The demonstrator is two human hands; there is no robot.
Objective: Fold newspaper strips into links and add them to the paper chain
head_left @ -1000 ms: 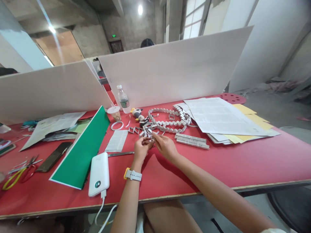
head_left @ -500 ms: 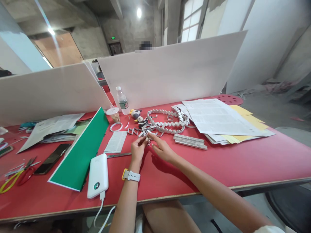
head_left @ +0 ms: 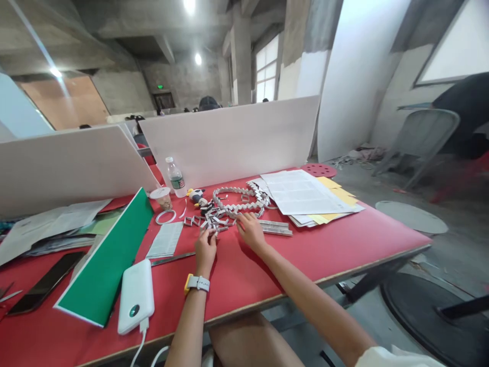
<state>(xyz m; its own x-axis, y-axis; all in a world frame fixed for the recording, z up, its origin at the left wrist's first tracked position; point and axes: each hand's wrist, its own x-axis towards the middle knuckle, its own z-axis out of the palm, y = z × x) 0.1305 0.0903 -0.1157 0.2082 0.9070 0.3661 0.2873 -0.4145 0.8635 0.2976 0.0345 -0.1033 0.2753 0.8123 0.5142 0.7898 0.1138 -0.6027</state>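
Observation:
My left hand [head_left: 206, 250] is closed in a pinch at the near edge of a pile of small folded paper pieces [head_left: 214, 219]. A small pale folded paper piece seems to be between its fingertips. My right hand [head_left: 250, 230] lies to the right of the pile, fingers stretched forward beside the zigzag folded paper chain [head_left: 248, 208]; its fingertips are partly hidden. The chain curves in a loop behind both hands. Long folded newspaper strips [head_left: 277, 229] rest just right of my right hand.
On the left are a white power bank [head_left: 136, 295] with a cable, a green board [head_left: 110, 260], a phone [head_left: 46, 283] and a metal ruler [head_left: 173, 258]. Behind stand a bottle [head_left: 175, 178], a cup [head_left: 162, 198] and a white partition [head_left: 237, 137]. Paper sheets [head_left: 305, 193] lie right.
My hands have come apart: the right one has moved away from the left, toward the chain. The left hand stays pinched. The head view has swung right and up.

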